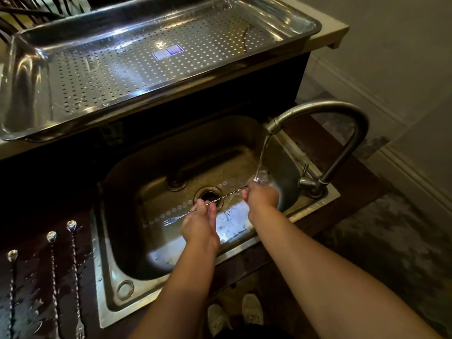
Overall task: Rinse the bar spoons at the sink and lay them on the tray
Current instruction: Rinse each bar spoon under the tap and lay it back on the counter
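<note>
Over the steel sink (110, 241) I hold one twisted bar spoon (226, 196) level with both hands. My left hand (199, 226) pinches the shaft near its small fork end (168, 220). My right hand (260, 195) grips the other end under the water stream (263, 155) that runs from the curved faucet (342, 113); the spoon's bowl is hidden by that hand. Three more bar spoons (52, 272) lie side by side on the wet dark counter left of the sink. The perforated steel tray (36, 69) rests on the raised ledge behind the sink, with nothing on it but a sticker.
The sink drain (209, 195) lies below the held spoon. The faucet's small lever (304, 172) stands at the sink's right rim. A white ledge edge (335, 33) ends right of the tray. Patterned floor (391, 228) and my shoes (234, 314) show below right.
</note>
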`<control>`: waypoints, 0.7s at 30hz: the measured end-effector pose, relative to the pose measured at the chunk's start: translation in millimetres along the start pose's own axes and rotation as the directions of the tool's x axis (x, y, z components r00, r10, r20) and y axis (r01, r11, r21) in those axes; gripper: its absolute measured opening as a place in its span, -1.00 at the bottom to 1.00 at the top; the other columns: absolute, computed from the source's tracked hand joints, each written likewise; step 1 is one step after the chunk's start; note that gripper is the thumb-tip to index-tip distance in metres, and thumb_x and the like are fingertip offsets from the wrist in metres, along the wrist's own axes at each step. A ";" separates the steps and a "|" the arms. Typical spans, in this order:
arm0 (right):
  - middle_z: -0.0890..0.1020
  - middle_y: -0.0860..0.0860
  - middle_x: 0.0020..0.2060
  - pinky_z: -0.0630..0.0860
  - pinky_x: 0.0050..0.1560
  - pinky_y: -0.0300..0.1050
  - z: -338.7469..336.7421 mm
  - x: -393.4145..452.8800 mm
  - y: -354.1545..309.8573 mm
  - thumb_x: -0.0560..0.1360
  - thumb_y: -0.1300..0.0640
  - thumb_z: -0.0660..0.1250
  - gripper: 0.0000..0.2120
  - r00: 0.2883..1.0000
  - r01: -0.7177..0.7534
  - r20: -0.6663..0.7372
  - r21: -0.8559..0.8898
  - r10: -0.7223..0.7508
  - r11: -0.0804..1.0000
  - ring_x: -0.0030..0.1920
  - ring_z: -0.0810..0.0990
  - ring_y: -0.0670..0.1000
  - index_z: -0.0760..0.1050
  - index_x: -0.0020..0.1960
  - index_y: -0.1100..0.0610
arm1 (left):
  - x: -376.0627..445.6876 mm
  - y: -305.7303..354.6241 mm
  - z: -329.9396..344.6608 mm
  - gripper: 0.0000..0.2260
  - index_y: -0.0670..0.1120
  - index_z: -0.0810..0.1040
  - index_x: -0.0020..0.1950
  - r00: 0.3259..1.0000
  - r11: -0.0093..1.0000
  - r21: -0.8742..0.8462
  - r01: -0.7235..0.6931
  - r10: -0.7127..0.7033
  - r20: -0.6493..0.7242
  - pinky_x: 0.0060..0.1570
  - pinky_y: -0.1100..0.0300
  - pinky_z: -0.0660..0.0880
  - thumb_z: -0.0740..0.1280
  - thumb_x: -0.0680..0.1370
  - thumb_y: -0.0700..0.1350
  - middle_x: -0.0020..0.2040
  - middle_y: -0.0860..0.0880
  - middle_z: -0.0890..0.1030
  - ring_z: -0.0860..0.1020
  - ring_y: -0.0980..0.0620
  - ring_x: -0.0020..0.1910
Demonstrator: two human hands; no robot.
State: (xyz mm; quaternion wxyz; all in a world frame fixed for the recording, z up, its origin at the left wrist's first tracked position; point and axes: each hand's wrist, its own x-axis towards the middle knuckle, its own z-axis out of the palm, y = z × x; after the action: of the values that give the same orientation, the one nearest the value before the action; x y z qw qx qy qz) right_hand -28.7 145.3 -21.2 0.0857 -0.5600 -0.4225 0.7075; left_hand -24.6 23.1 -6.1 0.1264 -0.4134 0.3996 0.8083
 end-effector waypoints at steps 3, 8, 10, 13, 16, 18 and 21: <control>0.55 -0.03 -0.50 0.44 -0.38 -0.18 4.6 -12.8 11.1 0.51 0.13 0.34 -0.75 0.999 0.026 0.023 -0.084 -0.024 0.996 -0.50 0.48 -0.07 0.50 -0.34 0.15 | -6.2 -8.2 8.0 -0.91 -0.17 0.50 -0.14 0.999 1.000 -0.002 0.021 -0.021 0.027 -0.19 0.30 0.62 0.33 0.55 -0.27 -0.38 0.01 0.66 0.61 0.06 -0.24; 0.51 0.01 -0.58 0.46 -0.38 -0.15 12.7 -28.8 25.3 0.50 0.18 0.37 -0.69 0.994 0.048 0.102 0.007 -0.049 0.999 -0.56 0.47 -0.03 0.47 -0.40 0.19 | -6.6 -19.5 16.5 -0.97 -0.19 0.52 -0.07 0.994 0.998 0.013 0.054 -0.055 0.090 -0.30 0.34 0.61 0.32 0.57 -0.26 -0.43 -0.03 0.65 0.64 0.13 -0.45; 0.51 0.02 -0.54 0.48 -0.39 -0.16 10.1 -31.8 23.4 0.49 0.23 0.39 -0.72 0.990 0.054 0.127 0.047 -0.059 0.997 -0.55 0.47 -0.04 0.46 -0.39 0.18 | -5.0 -23.0 18.8 -0.96 -0.20 0.52 0.00 0.991 0.998 0.030 0.061 -0.064 0.117 -0.35 0.35 0.60 0.32 0.57 -0.25 -0.46 -0.03 0.63 0.62 0.13 -0.48; 0.51 0.04 -0.51 0.47 -0.49 -0.25 1.5 -32.1 17.2 0.49 0.27 0.39 -0.75 0.983 0.074 0.167 0.049 -0.081 0.996 -0.57 0.46 -0.07 0.46 -0.35 0.19 | -1.9 -29.6 23.9 -0.86 -0.20 0.48 0.12 0.983 0.996 0.065 0.065 -0.075 0.168 -0.28 0.32 0.59 0.31 0.58 -0.22 -0.28 -0.08 0.57 0.59 0.11 -0.42; 0.53 0.06 -0.46 0.46 -0.54 -0.30 -7.6 -28.5 8.0 0.50 0.27 0.38 -0.85 0.984 0.085 0.150 0.066 -0.094 0.994 -0.60 0.48 -0.11 0.50 -0.24 0.24 | -2.5 -37.8 31.6 -0.88 -0.21 0.48 0.08 0.969 0.991 0.100 0.092 -0.113 0.220 -0.06 0.23 0.55 0.28 0.59 -0.18 -0.22 -0.12 0.56 0.58 0.09 -0.37; 0.55 0.07 -0.44 0.47 -0.52 -0.29 -12.5 -24.8 0.9 0.50 0.26 0.38 -0.90 0.987 0.096 0.123 0.079 -0.105 0.992 -0.55 0.50 -0.08 0.52 -0.18 0.23 | -6.2 -42.5 38.9 -0.91 -0.20 0.50 -0.03 0.960 0.987 0.116 0.111 -0.136 0.244 -0.03 0.20 0.55 0.28 0.59 -0.17 -0.24 -0.12 0.57 0.58 0.10 -0.40; 0.56 0.06 -0.42 0.52 -0.33 -0.15 -19.5 -16.8 -9.8 0.51 0.21 0.38 -0.83 0.985 0.146 0.088 0.040 -0.149 0.989 -0.45 0.52 -0.02 0.54 -0.26 0.19 | -13.4 -48.3 51.8 -0.87 -0.21 0.50 -0.10 0.948 0.980 0.125 0.153 -0.181 0.262 -0.11 0.21 0.59 0.29 0.59 -0.17 -0.29 -0.13 0.61 0.61 0.08 -0.41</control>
State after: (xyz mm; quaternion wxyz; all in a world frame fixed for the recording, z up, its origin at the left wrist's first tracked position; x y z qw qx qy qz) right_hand -9.3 151.3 -2.6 0.1278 -0.4932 -0.4543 0.7308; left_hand -19.9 95.0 -4.3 0.2691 -0.3239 0.3834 0.8220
